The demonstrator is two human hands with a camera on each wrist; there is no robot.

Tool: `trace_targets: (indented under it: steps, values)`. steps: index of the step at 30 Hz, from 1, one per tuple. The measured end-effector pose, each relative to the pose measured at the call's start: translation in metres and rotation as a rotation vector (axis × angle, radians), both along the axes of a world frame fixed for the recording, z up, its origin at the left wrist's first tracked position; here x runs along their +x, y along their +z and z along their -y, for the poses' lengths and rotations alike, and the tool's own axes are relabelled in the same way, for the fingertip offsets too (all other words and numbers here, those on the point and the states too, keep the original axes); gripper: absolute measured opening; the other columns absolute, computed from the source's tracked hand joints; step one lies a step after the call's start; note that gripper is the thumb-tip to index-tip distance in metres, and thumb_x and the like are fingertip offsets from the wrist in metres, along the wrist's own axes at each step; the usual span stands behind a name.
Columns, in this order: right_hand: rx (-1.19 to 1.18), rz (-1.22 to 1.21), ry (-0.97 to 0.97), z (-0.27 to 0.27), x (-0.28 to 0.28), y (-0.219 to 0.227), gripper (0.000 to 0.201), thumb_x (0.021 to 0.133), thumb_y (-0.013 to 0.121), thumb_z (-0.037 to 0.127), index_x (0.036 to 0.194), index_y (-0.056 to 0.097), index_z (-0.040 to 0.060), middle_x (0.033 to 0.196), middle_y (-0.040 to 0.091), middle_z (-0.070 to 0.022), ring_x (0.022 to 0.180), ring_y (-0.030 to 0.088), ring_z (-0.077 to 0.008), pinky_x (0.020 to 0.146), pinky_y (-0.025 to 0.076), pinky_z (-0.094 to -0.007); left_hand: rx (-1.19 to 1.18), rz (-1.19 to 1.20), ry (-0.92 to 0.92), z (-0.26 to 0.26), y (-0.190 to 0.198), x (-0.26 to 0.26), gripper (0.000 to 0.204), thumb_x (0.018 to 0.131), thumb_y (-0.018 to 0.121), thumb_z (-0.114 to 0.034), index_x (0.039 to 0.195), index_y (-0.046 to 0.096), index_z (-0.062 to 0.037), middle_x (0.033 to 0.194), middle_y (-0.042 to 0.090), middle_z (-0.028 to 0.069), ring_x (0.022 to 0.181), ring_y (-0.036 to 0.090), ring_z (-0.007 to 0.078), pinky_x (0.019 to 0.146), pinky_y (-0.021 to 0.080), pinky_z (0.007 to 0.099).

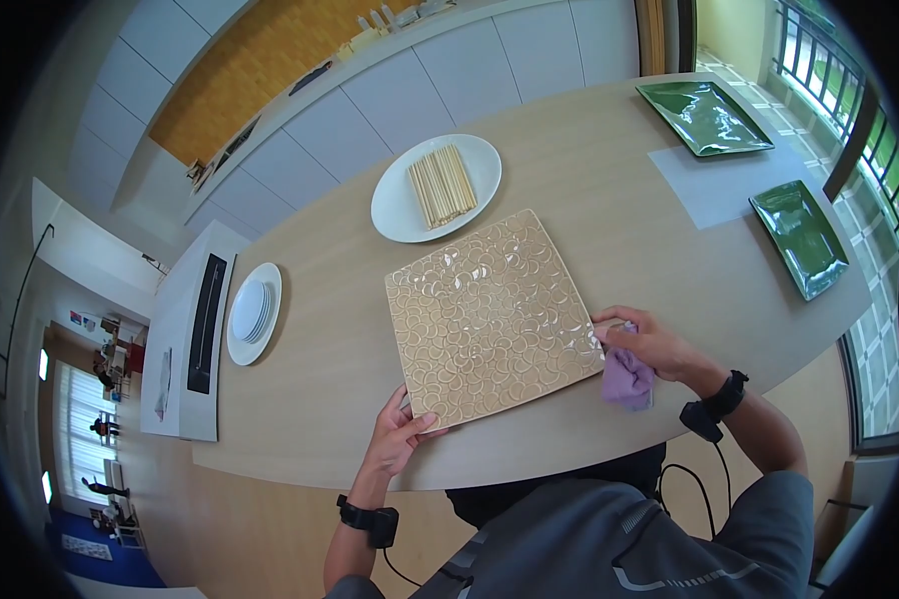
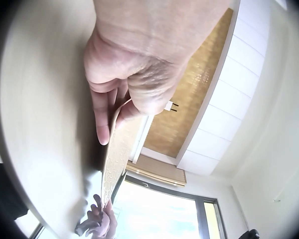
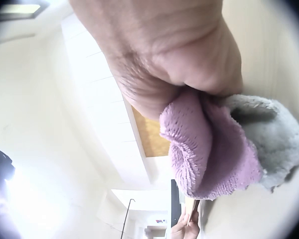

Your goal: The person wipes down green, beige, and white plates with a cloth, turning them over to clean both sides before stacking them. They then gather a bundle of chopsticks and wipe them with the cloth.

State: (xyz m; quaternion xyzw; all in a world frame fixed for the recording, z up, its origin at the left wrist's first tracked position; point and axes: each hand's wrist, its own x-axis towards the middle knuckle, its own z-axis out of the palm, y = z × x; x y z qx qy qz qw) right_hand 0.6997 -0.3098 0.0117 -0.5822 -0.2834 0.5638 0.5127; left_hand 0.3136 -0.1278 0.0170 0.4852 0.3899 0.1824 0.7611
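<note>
A beige rectangular platter [image 1: 494, 324] with a glossy pattern of raised rings is held tilted over the near part of the table. My left hand [image 1: 398, 439] grips its near left corner, thumb on the patterned face and fingers beneath, as the left wrist view also shows. My right hand [image 1: 649, 344] is at the right edge of the platter, its fingers at the rim. Bunched in that same hand is a purple cloth [image 1: 627, 379], which hangs below the palm. In the right wrist view the purple cloth [image 3: 204, 149] shows a pale grey side [image 3: 274, 139].
A white oval plate [image 1: 385, 205] with a stack of pale sticks [image 1: 442, 187] stands beyond the platter. To the left, small white plates [image 1: 250, 311] sit on another oval plate [image 1: 270, 285]. Two green plates [image 1: 704, 118] [image 1: 799, 240] lie at the right, near a white sheet [image 1: 704, 190].
</note>
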Motion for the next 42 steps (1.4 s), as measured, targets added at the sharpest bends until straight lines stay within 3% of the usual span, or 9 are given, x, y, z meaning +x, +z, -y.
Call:
trace_targets:
  steps: [13, 16, 20, 24, 29, 32, 34, 38, 42]
  values:
    - [0.155, 0.134, -0.168, -0.001, 0.039, -0.006, 0.037, 0.099, 0.063, 0.027, 0.125, 0.057, 0.0015, 0.102, 0.071, -0.0114, 0.085, 0.062, -0.0105, 0.076, 0.052, -0.0275, 0.088, -0.122, -0.068, 0.000, 0.018, 0.005, 0.074, 0.091, 0.066, 0.003, 0.154, 0.026, -0.0026, 0.130, 0.060, 0.0173, 0.113, 0.065, 0.0258, 0.091, 0.059, 0.0397]
    - [0.145, 0.296, -0.081, 0.002, 0.043, 0.003, 0.041, 0.100, 0.061, 0.026, 0.130, 0.054, -0.0004, 0.110, 0.070, -0.0125, 0.104, 0.064, -0.0159, 0.091, 0.050, -0.0302, 0.146, -0.256, -0.017, -0.014, 0.028, -0.004, 0.071, 0.093, 0.067, -0.003, 0.153, 0.027, -0.0010, 0.128, 0.061, 0.0180, 0.108, 0.067, 0.0250, 0.087, 0.060, 0.0376]
    - [0.238, 0.462, -0.078, 0.015, 0.068, 0.011, 0.052, 0.098, 0.066, 0.032, 0.135, 0.052, -0.0010, 0.130, 0.061, -0.0180, 0.122, 0.057, -0.0238, 0.104, 0.045, -0.0350, 0.723, -0.449, 0.152, -0.032, 0.068, 0.000, 0.051, 0.099, 0.064, -0.016, 0.142, 0.044, 0.0030, 0.114, 0.065, 0.0159, 0.092, 0.066, 0.0192, 0.074, 0.057, 0.0304]
    - [0.280, 0.730, -0.303, 0.052, 0.144, 0.033, 0.046, 0.097, 0.067, 0.033, 0.127, 0.058, 0.0003, 0.122, 0.065, -0.0132, 0.112, 0.062, -0.0208, 0.097, 0.049, -0.0343, 0.831, -0.298, 0.087, -0.026, 0.118, 0.076, 0.040, 0.101, 0.060, -0.021, 0.133, 0.053, 0.0033, 0.108, 0.066, 0.0145, 0.088, 0.065, 0.0177, 0.071, 0.055, 0.0293]
    - [0.112, 1.135, -0.642, 0.141, 0.290, 0.056, 0.032, 0.096, 0.065, 0.026, 0.111, 0.066, -0.0022, 0.099, 0.072, -0.0124, 0.092, 0.068, -0.0206, 0.085, 0.053, -0.0339, 0.682, -0.120, -0.423, 0.009, 0.139, 0.235, 0.035, 0.105, 0.053, -0.024, 0.125, 0.058, 0.0035, 0.103, 0.067, 0.0139, 0.090, 0.068, 0.0198, 0.074, 0.056, 0.0305]
    - [-0.203, 1.297, -0.788, 0.209, 0.392, 0.032, 0.035, 0.090, 0.066, 0.026, 0.109, 0.066, -0.0031, 0.099, 0.072, -0.0180, 0.093, 0.069, -0.0299, 0.085, 0.052, -0.0382, 0.578, -0.111, -0.696, 0.037, 0.121, 0.336, 0.039, 0.104, 0.055, -0.029, 0.125, 0.058, 0.0039, 0.103, 0.068, 0.0152, 0.091, 0.069, 0.0213, 0.075, 0.058, 0.0315]
    - [-0.377, 1.260, -0.843, 0.247, 0.416, 0.029, 0.035, 0.090, 0.066, 0.025, 0.112, 0.065, -0.0026, 0.097, 0.071, -0.0151, 0.090, 0.068, -0.0223, 0.084, 0.053, -0.0354, 0.489, -0.091, -0.844, 0.056, 0.098, 0.400, 0.040, 0.104, 0.055, -0.030, 0.124, 0.058, 0.0040, 0.104, 0.067, 0.0159, 0.092, 0.069, 0.0220, 0.075, 0.058, 0.0319]
    - [-0.520, 1.411, -0.805, 0.300, 0.457, 0.001, 0.036, 0.088, 0.066, 0.025, 0.110, 0.066, -0.0033, 0.095, 0.070, -0.0158, 0.087, 0.067, -0.0241, 0.081, 0.053, -0.0372, 0.363, -0.110, -0.995, 0.102, 0.051, 0.504, 0.038, 0.104, 0.053, -0.029, 0.123, 0.057, 0.0038, 0.108, 0.064, 0.0161, 0.090, 0.069, 0.0235, 0.076, 0.059, 0.0335]
    - [-0.511, 0.990, -0.684, 0.312, 0.442, 0.008, 0.030, 0.088, 0.065, 0.022, 0.105, 0.069, -0.0027, 0.091, 0.070, -0.0112, 0.084, 0.065, -0.0193, 0.076, 0.052, -0.0340, 0.183, -0.115, -0.987, 0.143, 0.016, 0.565, 0.043, 0.103, 0.054, -0.027, 0.123, 0.053, 0.0107, 0.113, 0.059, 0.0208, 0.091, 0.068, 0.0287, 0.078, 0.061, 0.0363]
